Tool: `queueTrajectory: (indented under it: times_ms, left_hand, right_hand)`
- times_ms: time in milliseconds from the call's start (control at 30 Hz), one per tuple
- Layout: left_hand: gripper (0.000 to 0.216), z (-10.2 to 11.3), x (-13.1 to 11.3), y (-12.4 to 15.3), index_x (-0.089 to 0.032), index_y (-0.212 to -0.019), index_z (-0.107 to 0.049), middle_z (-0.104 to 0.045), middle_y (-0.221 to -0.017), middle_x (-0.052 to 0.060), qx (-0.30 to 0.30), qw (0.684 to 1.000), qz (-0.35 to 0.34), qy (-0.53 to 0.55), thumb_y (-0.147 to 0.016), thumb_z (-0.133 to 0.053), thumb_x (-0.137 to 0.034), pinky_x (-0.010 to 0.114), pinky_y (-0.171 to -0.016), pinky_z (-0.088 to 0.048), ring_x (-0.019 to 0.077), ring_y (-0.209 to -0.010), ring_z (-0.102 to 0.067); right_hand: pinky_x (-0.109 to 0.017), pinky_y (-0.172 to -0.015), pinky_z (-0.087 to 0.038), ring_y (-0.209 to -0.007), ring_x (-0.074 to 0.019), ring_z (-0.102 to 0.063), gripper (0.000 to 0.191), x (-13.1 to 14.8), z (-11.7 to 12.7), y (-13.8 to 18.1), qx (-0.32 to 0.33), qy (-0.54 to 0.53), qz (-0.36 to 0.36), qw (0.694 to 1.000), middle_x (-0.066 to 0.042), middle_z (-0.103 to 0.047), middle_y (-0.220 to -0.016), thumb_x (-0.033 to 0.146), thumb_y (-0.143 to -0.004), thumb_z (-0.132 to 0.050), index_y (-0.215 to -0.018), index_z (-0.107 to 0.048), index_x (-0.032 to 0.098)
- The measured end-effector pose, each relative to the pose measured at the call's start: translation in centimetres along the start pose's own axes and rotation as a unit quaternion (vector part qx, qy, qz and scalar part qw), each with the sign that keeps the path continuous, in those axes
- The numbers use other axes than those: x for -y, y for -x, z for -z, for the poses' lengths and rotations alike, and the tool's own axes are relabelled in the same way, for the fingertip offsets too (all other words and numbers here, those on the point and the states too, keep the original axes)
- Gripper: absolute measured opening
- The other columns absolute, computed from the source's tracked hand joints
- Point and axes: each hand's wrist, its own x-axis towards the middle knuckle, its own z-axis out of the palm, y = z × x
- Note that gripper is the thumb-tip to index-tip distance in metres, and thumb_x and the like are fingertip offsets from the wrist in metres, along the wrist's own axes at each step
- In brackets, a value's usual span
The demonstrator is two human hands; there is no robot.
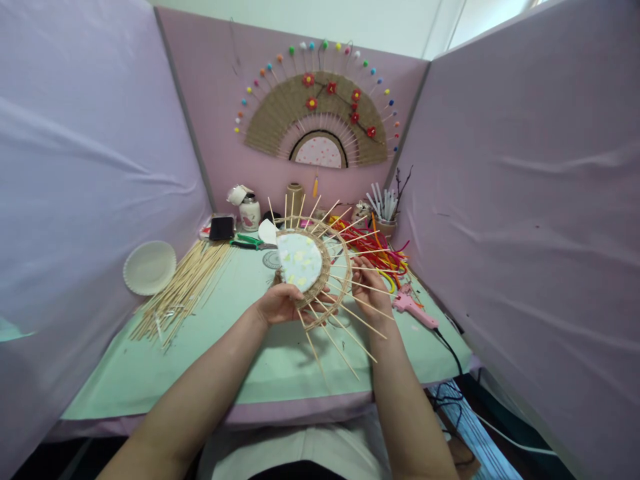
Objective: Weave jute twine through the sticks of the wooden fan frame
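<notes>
A half-round fan frame point(324, 270) of thin bamboo sticks and brown twine is held up over the table, its sticks fanning out to the right. Patterned pale cloth point(299, 261) covers its middle. My left hand point(285, 303) grips the frame's lower left part, thumb on the front and fingers behind the sticks. At the right side, my right hand point(369, 283) has its fingers curled together behind the sticks, close to the outer twine ring point(349, 267). What its fingertips pinch is too small to make out.
Loose bamboo sticks point(187, 283) and a white plate point(149, 268) lie left. Green-handled pliers point(250, 241) lie behind the frame. Coloured fuzzy stems point(350, 235) and a pink glue gun point(415, 310) with a cord lie right. A finished fan point(280, 107) hangs on the back panel.
</notes>
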Motion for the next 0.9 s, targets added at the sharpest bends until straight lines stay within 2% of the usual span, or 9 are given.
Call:
queueTrajectory:
  times_ms: [100,167,267,367,467,567,700,800,900]
  left_hand:
    - [0.052,0.1,-0.6,0.4,-0.012,-0.126,-0.06,-0.068,-0.119,0.017,-0.025,0.999,0.0,-0.032,-0.075,-0.05,-0.016,0.041,-0.087,-0.052,0.0328,-0.114,-0.061]
    - [0.05,0.3,-1.1,0.9,-0.012,-0.126,-0.061,-0.069,-0.114,0.017,-0.041,0.997,0.004,-0.067,-0.077,-0.05,-0.013,0.035,-0.079,-0.054,0.0303,-0.106,-0.066]
    - [0.049,1.0,-2.2,2.4,-0.013,-0.126,-0.061,-0.071,-0.111,0.017,-0.062,0.992,0.024,-0.108,-0.077,-0.05,-0.012,0.03,-0.069,-0.055,0.0286,-0.097,-0.069]
    - [0.045,2.1,-3.4,4.3,-0.013,-0.12,-0.065,-0.071,-0.111,0.017,-0.075,0.989,0.049,-0.12,-0.077,-0.05,-0.013,0.031,-0.069,-0.056,0.0287,-0.095,-0.07]
    - [0.041,3.1,-4.2,6.3,-0.01,-0.112,-0.068,-0.07,-0.111,0.019,-0.094,0.987,0.033,-0.127,-0.076,-0.051,-0.015,0.031,-0.068,-0.057,0.0287,-0.093,-0.07]
    - [0.049,3.7,-4.5,7.7,-0.012,-0.121,-0.065,-0.072,-0.106,0.018,-0.115,0.987,0.006,-0.114,-0.074,-0.051,-0.015,0.031,-0.066,-0.057,0.0302,-0.093,-0.07]
    - [0.056,3.9,-4.4,8.2,-0.01,-0.131,-0.058,-0.073,-0.103,0.018,-0.113,0.986,-0.005,-0.118,-0.075,-0.049,-0.013,0.031,-0.064,-0.058,0.0297,-0.089,-0.071]
    - [0.056,3.6,-4.2,8.2,-0.01,-0.13,-0.058,-0.074,-0.1,0.018,-0.107,0.986,0.002,-0.131,-0.074,-0.05,-0.012,0.03,-0.062,-0.057,0.0283,-0.084,-0.072]
    - [0.057,3.1,-3.9,8.2,-0.011,-0.128,-0.059,-0.074,-0.095,0.017,-0.098,0.984,0.022,-0.148,-0.072,-0.052,-0.012,0.035,-0.065,-0.058,0.0294,-0.083,-0.072]
  right_hand:
    - [-0.012,-0.058,-0.055,-0.064,-0.0049,-0.067,0.021,0.4,0.1,-0.1,-0.026,-0.022,0.008,0.999,0.003,-0.075,-0.085,0.006,-0.071,-0.07,-0.087,-0.069,0.019]
    - [-0.011,-0.053,-0.052,-0.058,-0.0032,-0.063,0.02,0.7,0.2,-0.1,-0.04,-0.031,0.008,0.999,0.005,-0.074,-0.078,0.007,-0.07,-0.07,-0.085,-0.068,0.02]
    - [-0.009,-0.045,-0.046,-0.049,-0.001,-0.056,0.02,0.8,0.4,-0.2,-0.028,-0.025,0.001,0.999,0.007,-0.07,-0.07,0.01,-0.068,-0.073,-0.084,-0.066,0.02]
    - [-0.009,-0.042,-0.042,-0.046,-0.0001,-0.052,0.023,0.5,0.5,-0.3,-0.012,-0.006,-0.003,1.0,0.008,-0.069,-0.072,0.013,-0.066,-0.074,-0.086,-0.066,0.021]
    - [-0.009,-0.041,-0.042,-0.045,-0.0003,-0.052,0.025,0.1,0.7,-0.4,-0.028,0.024,-0.018,0.999,0.007,-0.068,-0.07,0.014,-0.064,-0.077,-0.086,-0.065,0.02]
    - [-0.008,-0.044,-0.044,-0.047,-0.0005,-0.054,0.025,-0.1,0.6,-0.5,-0.047,0.044,-0.026,0.998,0.006,-0.07,-0.07,0.013,-0.063,-0.078,-0.084,-0.065,0.019]
    - [-0.01,-0.045,-0.045,-0.047,-0.0006,-0.052,0.018,0.2,0.2,-0.1,-0.015,0.023,0.009,1.0,0.005,-0.072,-0.075,0.013,-0.069,-0.073,-0.083,-0.067,0.021]
    - [-0.009,-0.041,-0.042,-0.043,0.0006,-0.047,0.016,0.3,0.0,0.3,0.018,0.009,0.039,0.999,0.005,-0.074,-0.079,0.013,-0.071,-0.072,-0.083,-0.068,0.022]
    - [-0.008,-0.039,-0.04,-0.041,0.0016,-0.046,0.018,0.3,-0.1,0.3,0.027,0.019,0.037,0.999,0.004,-0.075,-0.082,0.014,-0.069,-0.074,-0.084,-0.068,0.021]
